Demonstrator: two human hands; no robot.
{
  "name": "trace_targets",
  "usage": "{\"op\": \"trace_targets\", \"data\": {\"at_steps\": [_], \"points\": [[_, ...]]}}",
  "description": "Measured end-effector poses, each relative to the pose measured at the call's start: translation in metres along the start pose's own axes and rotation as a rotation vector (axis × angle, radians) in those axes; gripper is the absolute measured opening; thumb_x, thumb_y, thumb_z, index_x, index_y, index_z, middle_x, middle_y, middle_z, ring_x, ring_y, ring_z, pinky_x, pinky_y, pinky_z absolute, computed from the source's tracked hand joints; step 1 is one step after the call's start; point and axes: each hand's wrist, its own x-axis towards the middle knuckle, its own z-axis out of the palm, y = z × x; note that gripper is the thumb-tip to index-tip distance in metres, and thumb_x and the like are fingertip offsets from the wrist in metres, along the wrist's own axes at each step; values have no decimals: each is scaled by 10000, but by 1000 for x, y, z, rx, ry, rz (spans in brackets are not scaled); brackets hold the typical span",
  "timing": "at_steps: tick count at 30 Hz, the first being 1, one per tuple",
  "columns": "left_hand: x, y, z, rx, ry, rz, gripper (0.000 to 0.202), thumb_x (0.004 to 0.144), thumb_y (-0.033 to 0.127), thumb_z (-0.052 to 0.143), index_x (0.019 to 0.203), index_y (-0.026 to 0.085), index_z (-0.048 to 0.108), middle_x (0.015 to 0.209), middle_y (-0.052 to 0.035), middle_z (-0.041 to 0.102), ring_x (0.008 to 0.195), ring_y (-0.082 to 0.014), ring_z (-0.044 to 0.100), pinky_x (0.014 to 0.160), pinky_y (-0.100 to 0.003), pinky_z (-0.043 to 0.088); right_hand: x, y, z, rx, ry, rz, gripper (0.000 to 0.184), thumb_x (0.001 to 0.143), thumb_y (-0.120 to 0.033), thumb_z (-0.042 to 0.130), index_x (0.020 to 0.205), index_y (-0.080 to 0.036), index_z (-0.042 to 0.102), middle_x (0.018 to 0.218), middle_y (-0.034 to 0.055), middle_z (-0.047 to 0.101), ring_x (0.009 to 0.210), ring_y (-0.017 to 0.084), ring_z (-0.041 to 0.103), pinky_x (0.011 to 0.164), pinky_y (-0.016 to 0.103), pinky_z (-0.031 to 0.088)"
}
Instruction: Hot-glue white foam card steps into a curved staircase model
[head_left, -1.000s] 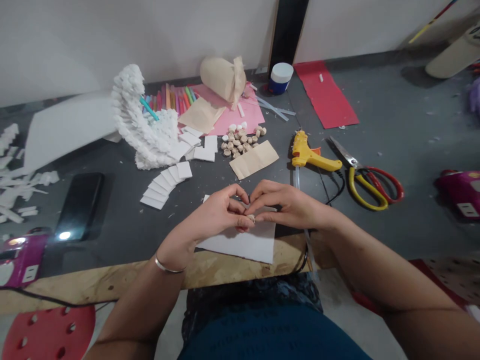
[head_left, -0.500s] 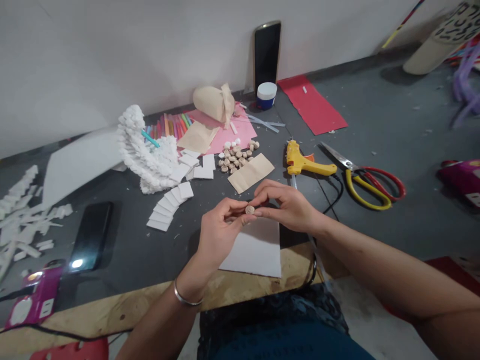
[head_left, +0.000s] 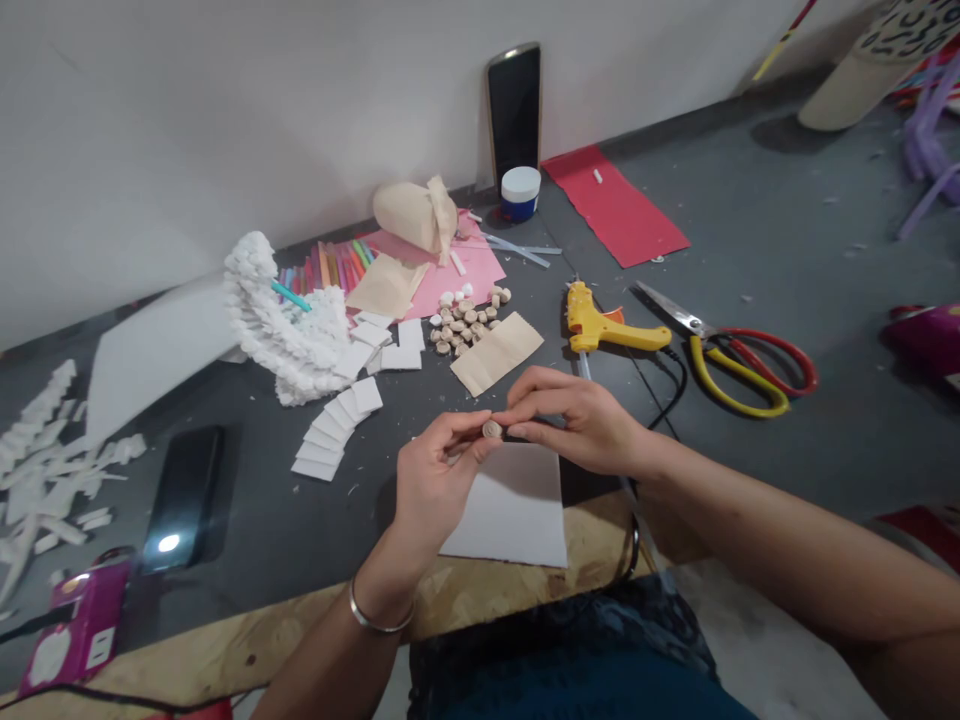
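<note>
A small brown paper coil (head_left: pixel 491 430) sits pinched in the left hand (head_left: pixel 435 478), near the far edge of a white sheet (head_left: pixel 514 510); the right hand (head_left: pixel 577 418), its grip narrow, is just beside, and I cannot tell if it holds too. Probably the coil is light, firm but easy to crush, better taken by its round side. Beyond lie matte rolled pieces (head_left: pixel 470 317), a flat brown strip (head_left: pixel 497 355) and a smooth yellow glue gun (head_left: pixel 589 325) on the dark tabletop (head_left: pixel 787 270).

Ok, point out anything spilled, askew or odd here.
The loose, white, paper-like scraps at far left look untidy: they lie in a jumble, whereas the white squarish cards nearby overlap in a neat fan.
</note>
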Motion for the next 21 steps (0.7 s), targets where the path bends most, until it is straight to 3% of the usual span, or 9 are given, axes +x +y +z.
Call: {"op": "trace_targets", "data": {"at_steps": [5, 13, 21], "points": [[0, -1, 0, 47, 23, 55, 224, 832, 335, 699, 1024, 220, 707, 995, -26, 755, 906, -153, 712, 849, -276, 575, -1, -1, 4, -9, 21, -13, 158, 898, -166, 624, 1005, -131, 734, 893, 73, 626, 807, 123, 627, 703, 240, 521], [-2, -1, -1, 291, 86, 172, 229, 887, 342, 625, 1073, 230, 697, 1020, -30, 746, 903, -153, 700, 851, -280, 564, -3, -2, 7, -43, 24, 12, 185, 925, -215, 590, 1046, -197, 729, 920, 63, 625, 826, 132, 629, 721, 265, 544], [-2, -2, -3, 414, 93, 193, 285, 905, 370, 599, 1158, 265, 675, 1107, -35, 729, 945, -167, 694, 862, -288, 552, -3, -1, 10, 22, 28, 56, 216, 927, -205, 578, 1079, -207, 731, 914, 57, 622, 833, 136, 626, 741, 277, 538]]}}
